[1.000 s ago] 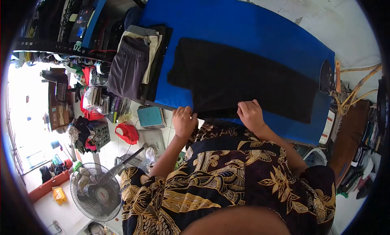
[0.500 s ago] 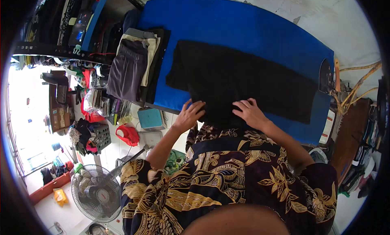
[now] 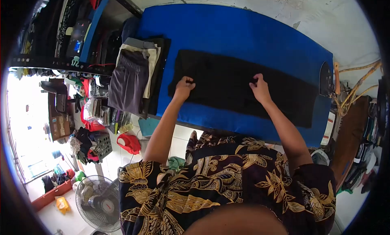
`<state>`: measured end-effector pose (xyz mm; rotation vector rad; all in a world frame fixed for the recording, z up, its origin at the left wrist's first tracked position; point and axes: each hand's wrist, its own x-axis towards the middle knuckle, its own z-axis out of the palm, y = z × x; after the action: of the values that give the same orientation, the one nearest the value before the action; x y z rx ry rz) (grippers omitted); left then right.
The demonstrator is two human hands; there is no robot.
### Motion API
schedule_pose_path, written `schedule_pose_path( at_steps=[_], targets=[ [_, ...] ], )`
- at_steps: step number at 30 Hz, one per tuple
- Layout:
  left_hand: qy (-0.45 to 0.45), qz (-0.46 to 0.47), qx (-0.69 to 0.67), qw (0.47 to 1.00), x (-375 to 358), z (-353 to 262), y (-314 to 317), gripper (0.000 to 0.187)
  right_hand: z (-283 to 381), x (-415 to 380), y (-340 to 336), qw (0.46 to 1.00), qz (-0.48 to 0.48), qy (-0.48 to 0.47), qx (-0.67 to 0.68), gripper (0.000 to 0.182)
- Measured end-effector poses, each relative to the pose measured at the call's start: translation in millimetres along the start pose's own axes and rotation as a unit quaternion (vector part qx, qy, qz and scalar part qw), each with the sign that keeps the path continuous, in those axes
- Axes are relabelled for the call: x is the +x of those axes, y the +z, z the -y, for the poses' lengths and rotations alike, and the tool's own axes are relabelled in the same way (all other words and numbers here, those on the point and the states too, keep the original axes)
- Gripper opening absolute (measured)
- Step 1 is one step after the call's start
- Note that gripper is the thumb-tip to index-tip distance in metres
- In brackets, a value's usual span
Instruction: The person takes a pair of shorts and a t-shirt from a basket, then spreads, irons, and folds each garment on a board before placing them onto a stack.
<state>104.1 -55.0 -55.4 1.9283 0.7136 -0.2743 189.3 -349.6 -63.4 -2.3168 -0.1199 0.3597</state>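
Observation:
A long black garment, probably trousers, lies folded in a flat strip across the blue-covered table. My left hand is at its left part, fingers curled and closed on the dark cloth. Farther right, my right hand has its thumb and fingers bent around the cloth near the middle of the strip. Dark fabric hides the exact grip of both hands. To the left of the garment is a stack of folded trousers, with a dark grey pair on top and a cream pair beneath.
A clothes iron stands at the table's right end, beside bare branches. On the floor at left are a fan, a red cloth bag and a grey basket of clothes. A loaded shelf rises at upper left.
Both hands have moved away from my body, up onto the garment. The part of the black cloth that hung over the near edge now lies folded on the table, with blue showing in front.

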Motion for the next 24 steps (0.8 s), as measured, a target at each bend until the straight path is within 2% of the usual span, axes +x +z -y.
schedule_pose_path(
  at_steps=[1,2,3,4,5,6,7,8,9,10,11,12,14,15,17,18,20,21,23,24],
  targets=[
    [-0.017,-0.003,0.049,0.999,-7.3,-6.7,-2.6,0.020,3.4,-1.9,-3.9,0.998,0.017,0.019,-0.064,0.026],
    [-0.017,-0.001,0.050,0.999,-16.5,-16.2,1.9,0.020,10.2,-2.7,-6.8,0.998,0.017,0.021,-0.064,0.026],
    [0.131,-0.146,0.129,0.972,-26.1,-28.0,14.3,0.017,19.6,-3.4,-7.8,0.985,-0.069,-0.114,-0.107,0.023],
    [0.273,-0.283,0.202,0.897,-30.2,-35.0,25.7,0.015,28.9,-4.3,-6.1,0.946,-0.153,-0.246,-0.147,0.022],
    [0.351,-0.288,0.279,0.846,-22.5,-33.5,34.2,0.008,38.4,-5.3,-2.1,0.929,-0.132,-0.313,-0.144,0.021],
    [0.406,-0.208,0.290,0.841,-16.6,-28.5,44.7,0.007,47.2,-5.6,3.3,0.908,-0.112,-0.379,-0.139,0.019],
    [0.456,-0.126,0.298,0.829,-11.3,-21.3,55.0,0.006,48.6,-5.4,14.4,0.899,-0.034,-0.425,-0.103,0.017],
    [0.445,-0.037,0.366,0.817,-7.7,-19.2,62.1,0.008,41.0,-4.0,24.9,0.899,-0.033,-0.424,-0.103,0.017],
    [0.446,-0.037,0.366,0.816,-6.5,-14.7,64.9,0.008,33.1,-1.0,36.0,0.899,0.007,-0.420,-0.124,0.014],
    [0.429,-0.076,0.345,0.832,-8.4,-14.2,65.8,0.014,32.3,1.9,40.2,0.897,0.047,-0.416,-0.145,0.013],
    [0.411,-0.115,0.322,0.845,-6.5,-14.7,65.7,0.022,27.6,0.8,38.5,0.916,0.035,-0.358,-0.179,0.032],
    [0.411,-0.115,0.322,0.845,-2.1,-15.7,65.5,0.022,23.6,3.3,38.4,0.915,0.034,-0.359,-0.180,0.032],
    [0.397,-0.148,0.350,0.835,-5.7,-18.2,62.3,0.041,29.2,-4.1,32.0,0.912,-0.102,-0.294,-0.266,0.064],
    [0.398,-0.145,0.351,0.835,-6.9,-21.3,62.4,0.041,27.1,-4.3,33.7,0.913,-0.102,-0.291,-0.265,0.064],
    [0.346,-0.205,0.390,0.828,-8.0,-31.5,65.4,0.050,23.8,-2.0,32.8,0.933,-0.079,-0.220,-0.275,0.084],
    [0.349,-0.204,0.388,0.828,-7.4,-31.9,68.0,0.050,21.6,-2.7,29.7,0.932,-0.081,-0.218,-0.277,0.084],
    [0.303,-0.256,0.384,0.834,-2.3,-31.3,72.0,0.053,28.1,-2.8,12.2,0.934,-0.009,-0.183,-0.306,0.084],
    [0.305,-0.257,0.383,0.833,0.1,-30.8,73.2,0.053,28.4,-0.8,-5.9,0.934,-0.011,-0.183,-0.307,0.084],
    [0.278,-0.274,0.299,0.871,6.6,-32.3,71.7,0.047,23.2,4.5,-64.1,0.943,-0.029,-0.128,-0.306,0.082],
    [0.279,-0.275,0.299,0.870,10.4,-35.2,67.5,0.047,1.7,13.6,-97.0,0.937,-0.097,-0.131,-0.309,0.082]
  ],
)
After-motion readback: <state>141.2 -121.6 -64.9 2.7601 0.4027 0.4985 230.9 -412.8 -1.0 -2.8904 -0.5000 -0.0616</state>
